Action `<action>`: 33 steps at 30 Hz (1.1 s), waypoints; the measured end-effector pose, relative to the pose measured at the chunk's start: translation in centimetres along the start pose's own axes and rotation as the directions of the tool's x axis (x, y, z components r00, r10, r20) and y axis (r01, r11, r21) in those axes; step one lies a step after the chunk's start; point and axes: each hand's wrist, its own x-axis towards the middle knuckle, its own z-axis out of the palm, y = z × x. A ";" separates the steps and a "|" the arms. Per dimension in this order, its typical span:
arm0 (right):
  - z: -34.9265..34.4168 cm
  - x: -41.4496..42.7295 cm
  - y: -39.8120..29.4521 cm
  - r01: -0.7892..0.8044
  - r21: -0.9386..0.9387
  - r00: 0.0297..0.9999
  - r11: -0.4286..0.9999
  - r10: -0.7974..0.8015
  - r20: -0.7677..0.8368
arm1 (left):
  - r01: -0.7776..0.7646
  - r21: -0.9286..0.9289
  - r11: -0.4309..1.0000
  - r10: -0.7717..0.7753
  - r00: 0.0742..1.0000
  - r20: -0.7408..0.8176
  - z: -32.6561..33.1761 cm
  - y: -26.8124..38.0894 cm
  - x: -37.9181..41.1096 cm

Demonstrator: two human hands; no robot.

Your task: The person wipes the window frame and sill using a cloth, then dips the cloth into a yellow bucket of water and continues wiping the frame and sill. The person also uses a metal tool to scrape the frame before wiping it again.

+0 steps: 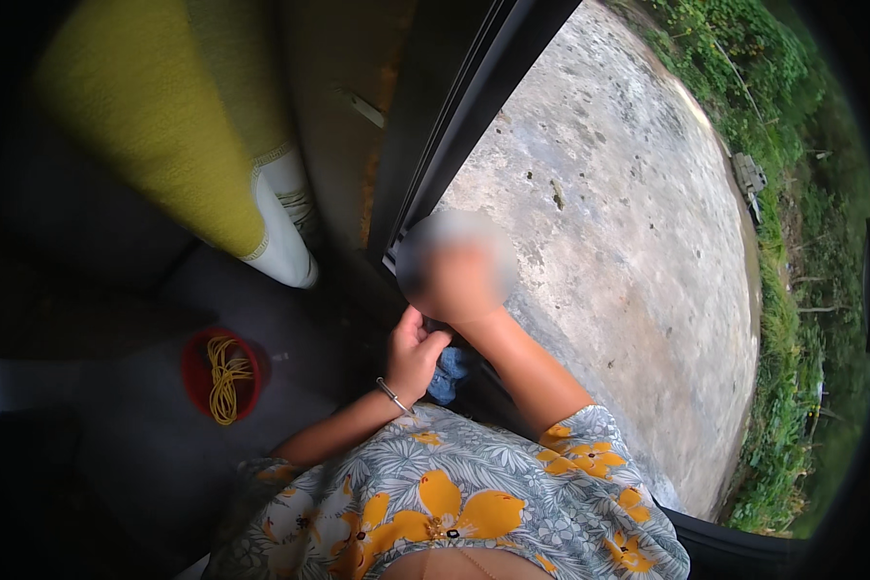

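Observation:
My left hand [413,355], with a silver bangle on the wrist, is held in front of my body. Its thumb and fingers come close together by a small dark patch; whether something is pinched there I cannot tell. My right hand [471,279] is beside it, a little farther forward, at the lower end of a dark metal door or window frame [446,134]. A round blur covers that hand, hiding its fingers and anything in them. A crumpled piece of blue fabric [447,375] shows just below, between my two forearms.
On the dark floor to the left stands a red bucket [187,373] with coiled yellow cord [225,384]. Yellow fabric with pale ends [167,123] hangs at upper left. Beyond the frame lies rough concrete ground [623,254], edged by green plants [776,406].

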 end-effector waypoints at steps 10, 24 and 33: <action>0.4 -0.7 0.3 -0.080 0.245 0.996 0.966 0.084 -0.008 | -0.015 -0.046 0.999 0.015 1.000 0.007 0.3 0.4 -0.3; 0.8 0.9 -0.4 -0.032 0.294 0.978 0.955 0.091 -0.190 | -0.014 -0.069 0.998 0.011 0.999 -0.043 0.0 0.5 0.4; 1.0 1.8 -1.1 -0.129 0.188 0.989 0.974 0.140 -0.049 | -0.061 -0.096 0.994 0.055 0.997 -0.060 -0.2 -0.4 1.0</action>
